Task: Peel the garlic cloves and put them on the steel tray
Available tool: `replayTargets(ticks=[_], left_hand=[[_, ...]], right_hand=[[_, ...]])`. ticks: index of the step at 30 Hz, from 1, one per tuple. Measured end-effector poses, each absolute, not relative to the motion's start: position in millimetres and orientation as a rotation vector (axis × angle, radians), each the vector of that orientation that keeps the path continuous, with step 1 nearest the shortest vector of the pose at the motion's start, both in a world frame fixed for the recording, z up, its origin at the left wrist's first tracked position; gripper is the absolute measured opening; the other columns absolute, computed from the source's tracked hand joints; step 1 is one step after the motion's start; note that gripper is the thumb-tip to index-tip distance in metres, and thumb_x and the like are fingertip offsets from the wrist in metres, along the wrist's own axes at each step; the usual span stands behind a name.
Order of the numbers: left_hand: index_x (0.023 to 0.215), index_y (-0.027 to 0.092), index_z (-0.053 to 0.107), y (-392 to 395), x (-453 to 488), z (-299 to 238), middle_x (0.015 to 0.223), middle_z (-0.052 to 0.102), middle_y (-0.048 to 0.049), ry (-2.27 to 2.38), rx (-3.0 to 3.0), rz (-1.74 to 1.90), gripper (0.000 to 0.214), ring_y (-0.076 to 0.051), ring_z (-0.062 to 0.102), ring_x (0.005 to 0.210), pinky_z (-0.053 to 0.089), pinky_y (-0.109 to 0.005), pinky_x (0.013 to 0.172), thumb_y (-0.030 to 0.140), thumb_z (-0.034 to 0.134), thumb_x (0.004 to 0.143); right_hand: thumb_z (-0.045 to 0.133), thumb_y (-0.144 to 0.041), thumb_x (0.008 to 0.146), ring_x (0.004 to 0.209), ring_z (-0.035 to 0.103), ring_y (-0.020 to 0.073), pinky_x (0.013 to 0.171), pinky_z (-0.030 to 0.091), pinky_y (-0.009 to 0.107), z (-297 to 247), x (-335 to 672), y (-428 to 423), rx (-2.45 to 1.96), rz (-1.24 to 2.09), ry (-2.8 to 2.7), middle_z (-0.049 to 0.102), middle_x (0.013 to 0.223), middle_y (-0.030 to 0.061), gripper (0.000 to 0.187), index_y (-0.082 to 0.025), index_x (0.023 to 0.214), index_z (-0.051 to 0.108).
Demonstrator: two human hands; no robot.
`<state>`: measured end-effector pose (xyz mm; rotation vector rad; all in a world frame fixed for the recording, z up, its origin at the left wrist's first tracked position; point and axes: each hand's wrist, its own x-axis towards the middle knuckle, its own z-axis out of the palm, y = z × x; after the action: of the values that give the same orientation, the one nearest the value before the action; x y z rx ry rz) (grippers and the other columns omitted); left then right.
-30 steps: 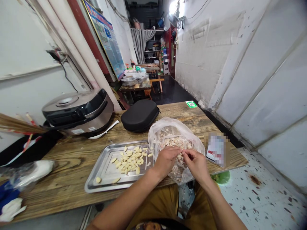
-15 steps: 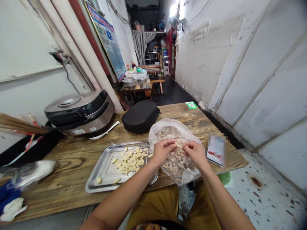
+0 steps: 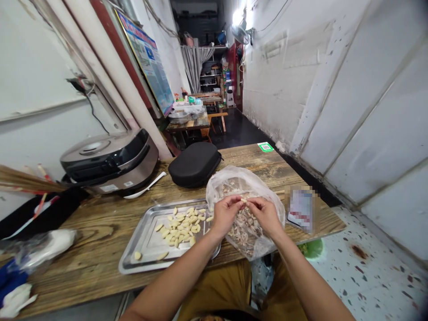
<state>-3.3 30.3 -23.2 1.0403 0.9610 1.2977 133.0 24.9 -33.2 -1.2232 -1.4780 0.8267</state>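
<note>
- Since a second ago both hands have lifted slightly and drawn closer together.
- The garlic clove [image 3: 243,200] is pinched between the fingertips of the left hand [image 3: 224,215] and right hand [image 3: 266,216], above the plastic bag [image 3: 234,178] of papery skins.
- The peeled cloves [image 3: 180,225] on the steel tray [image 3: 143,243] suggest work well along; unpeeled stock cannot be told.
- Tray and bag touch on the wooden surface [image 3: 100,223].
</note>
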Motion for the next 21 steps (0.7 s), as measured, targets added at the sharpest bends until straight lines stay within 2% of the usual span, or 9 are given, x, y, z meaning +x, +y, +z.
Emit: replayTargets(ticks=[6, 10, 16, 21], left_hand=[[0.085, 0.013, 0.066, 26.4, -1.0, -23.9, 0.079, 0.07, -0.0028, 1.007, 1.145, 1.32, 0.026, -0.015, 0.065, 0.073, 0.053, -0.029, 0.074, 0.026, 0.072, 0.063], [0.083, 0.013, 0.067, 24.7, 1.2, -23.0, 0.074, 0.07, -0.0023, 1.032, 1.156, 1.347, 0.023, -0.014, 0.065, 0.067, 0.053, -0.027, 0.069, 0.027, 0.071, 0.065], [0.078, 0.013, 0.067, 23.4, 1.4, -23.9, 0.069, 0.07, -0.0025, 0.992, 1.117, 1.363, 0.022, -0.014, 0.064, 0.063, 0.053, -0.027, 0.067, 0.027, 0.073, 0.063], [0.08, 0.012, 0.067, 24.2, -2.3, -19.7, 0.071, 0.071, -0.0035, 0.911, 1.059, 1.286, 0.025, -0.013, 0.064, 0.065, 0.052, -0.027, 0.07, 0.028, 0.074, 0.062]], right_hand=[[0.051, -0.024, 0.081, 0.078, 0.061, 0.0187, 0.071, 0.047, 0.03, -31.3, 134.1, 17.0, -1.212, 0.492, -1.612, 0.067, 0.082, 0.0056, 0.02, -0.02, 0.089, 0.069], [0.048, -0.02, 0.082, 0.076, 0.061, 0.0172, 0.072, 0.048, 0.03, -30.3, 132.3, 12.4, -1.169, 0.344, -1.67, 0.068, 0.082, 0.0056, 0.023, -0.02, 0.091, 0.069], [0.055, -0.021, 0.076, 0.06, 0.058, 0.0134, 0.058, 0.045, 0.024, -29.0, 132.5, 10.7, -1.227, 0.411, -1.577, 0.066, 0.069, 0.0023, 0.017, -0.019, 0.081, 0.071], [0.058, -0.026, 0.072, 0.053, 0.056, 0.0122, 0.051, 0.043, 0.022, -26.9, 132.3, 12.1, -1.269, 0.631, -1.423, 0.066, 0.063, 0.0011, 0.016, -0.018, 0.075, 0.071]])
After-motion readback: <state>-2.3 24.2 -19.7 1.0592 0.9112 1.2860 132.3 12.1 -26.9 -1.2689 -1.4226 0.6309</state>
